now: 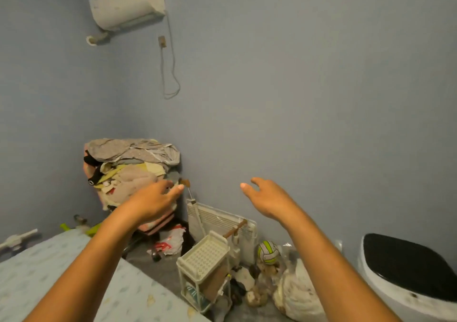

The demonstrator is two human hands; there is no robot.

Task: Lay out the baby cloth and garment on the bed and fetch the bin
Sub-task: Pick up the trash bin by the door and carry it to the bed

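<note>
A tall heap of clothes (pixel 128 171) in grey, yellow and beige fills a pink bin (pixel 158 221) in the corner of the room. My left hand (pixel 153 200) reaches out in front of the heap's right side, fingers apart and holding nothing. My right hand (pixel 267 195) is raised to the right of it before the bare wall, fingers spread and empty. The bed (pixel 49 277), with a pale blue patterned sheet, lies at the lower left under my left forearm. Which piece is the baby cloth or garment I cannot tell.
A white plastic rack (pixel 205 265) stands on the floor beside the bed. Behind it lean a white panel heater (pixel 222 220) and a ball (pixel 268 252). Bags and clutter (pixel 296 294) lie at the right. A white and black appliance (pixel 405 274) sits at the far right.
</note>
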